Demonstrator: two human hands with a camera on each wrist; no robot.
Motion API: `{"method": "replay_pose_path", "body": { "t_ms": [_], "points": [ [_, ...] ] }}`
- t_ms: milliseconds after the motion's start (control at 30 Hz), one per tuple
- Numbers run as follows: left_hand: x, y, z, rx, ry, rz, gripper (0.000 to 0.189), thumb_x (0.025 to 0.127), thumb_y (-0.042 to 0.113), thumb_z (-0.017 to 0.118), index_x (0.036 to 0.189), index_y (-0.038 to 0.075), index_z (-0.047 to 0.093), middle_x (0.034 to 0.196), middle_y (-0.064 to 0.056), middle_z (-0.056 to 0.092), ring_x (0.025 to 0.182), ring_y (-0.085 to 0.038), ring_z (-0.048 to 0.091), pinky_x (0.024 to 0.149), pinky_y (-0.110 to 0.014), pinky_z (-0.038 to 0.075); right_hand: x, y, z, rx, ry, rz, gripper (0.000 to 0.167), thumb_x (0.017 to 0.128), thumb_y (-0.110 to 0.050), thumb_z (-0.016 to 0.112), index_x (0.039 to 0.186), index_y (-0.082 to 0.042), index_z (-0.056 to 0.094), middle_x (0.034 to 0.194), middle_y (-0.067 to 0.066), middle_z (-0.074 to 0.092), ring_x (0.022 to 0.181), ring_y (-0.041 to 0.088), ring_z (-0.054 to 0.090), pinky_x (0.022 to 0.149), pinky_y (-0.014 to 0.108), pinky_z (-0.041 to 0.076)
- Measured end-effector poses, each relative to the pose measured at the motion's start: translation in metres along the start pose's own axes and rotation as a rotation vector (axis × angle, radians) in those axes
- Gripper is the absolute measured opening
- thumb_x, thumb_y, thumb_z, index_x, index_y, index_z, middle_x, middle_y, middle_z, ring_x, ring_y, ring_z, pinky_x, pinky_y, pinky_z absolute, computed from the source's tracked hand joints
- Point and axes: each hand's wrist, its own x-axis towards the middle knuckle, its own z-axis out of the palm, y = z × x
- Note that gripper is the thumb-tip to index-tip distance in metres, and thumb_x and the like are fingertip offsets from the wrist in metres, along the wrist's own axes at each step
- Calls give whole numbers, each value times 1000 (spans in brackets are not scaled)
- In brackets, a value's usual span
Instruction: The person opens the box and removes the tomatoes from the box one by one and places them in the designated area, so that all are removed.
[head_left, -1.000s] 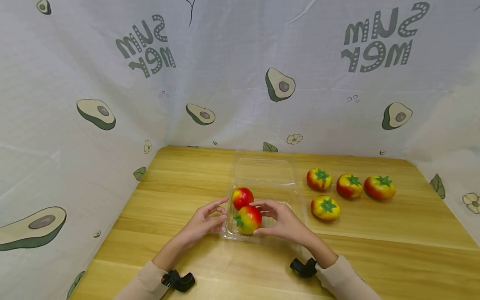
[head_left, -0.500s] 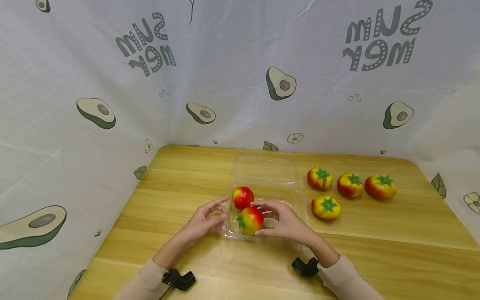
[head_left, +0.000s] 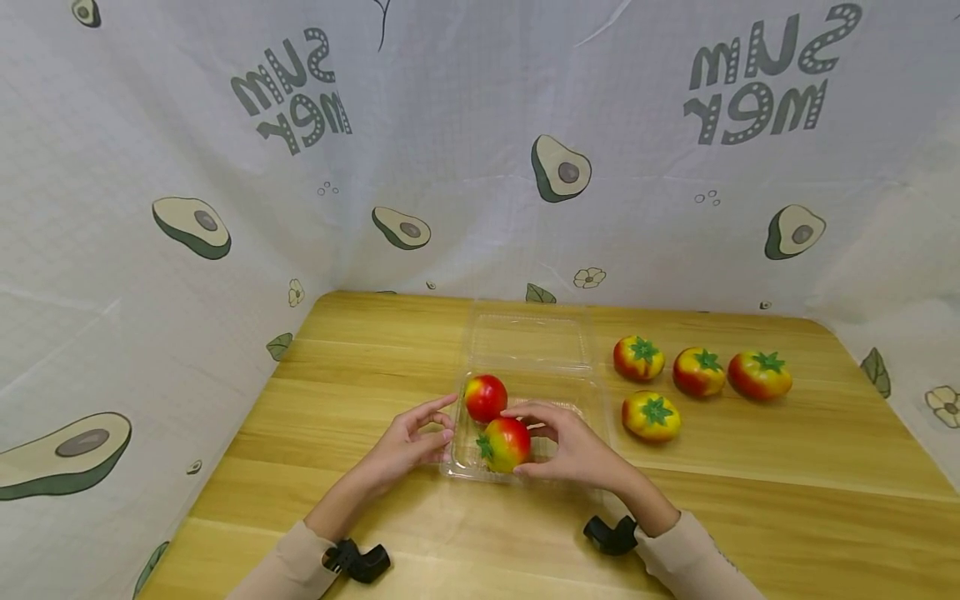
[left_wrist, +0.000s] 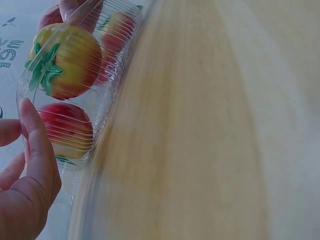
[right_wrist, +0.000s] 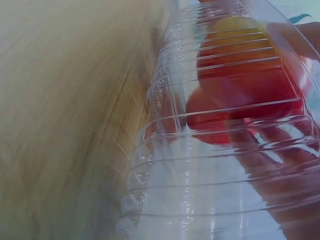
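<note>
In the head view, a clear plastic clamshell box (head_left: 468, 476) lies open, its lid (head_left: 532, 340) folded back on the far side. My right hand (head_left: 573, 446) grips a red-and-yellow toy tomato (head_left: 506, 444) in the near left part of the box, thumb in front and fingers behind. Its green leaf crown points left. Beyond it sits a redder toy tomato (head_left: 486, 397), right against the held one. My left hand (head_left: 408, 440) is at the box's left wall; in the left wrist view its thumb and forefinger (left_wrist: 31, 120) pinch the rim.
To the right of the box, several more toy tomatoes with green crowns lie on the wooden table (head_left: 337, 375): a near one (head_left: 651, 417), one behind it (head_left: 638, 358), then two further right (head_left: 698, 372). A printed curtain (head_left: 465, 150) hangs behind the table.
The held tomato and my right hand have shifted slightly to the right and toward me inside the box. My left hand has stayed at the left wall.
</note>
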Motion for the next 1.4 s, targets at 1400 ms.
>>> {"method": "replay_pose_path", "body": {
  "t_ms": [1400],
  "points": [
    [-1, 0, 3, -15, 5, -1, 59, 99, 1, 59, 153, 7, 37, 111, -8, 51, 77, -14, 59, 75, -27, 59, -16, -10, -20, 65, 126, 45, 66, 76, -7, 88, 134, -6, 57, 131, 9, 60, 116, 25, 60, 100, 28, 50]
  ]
}}
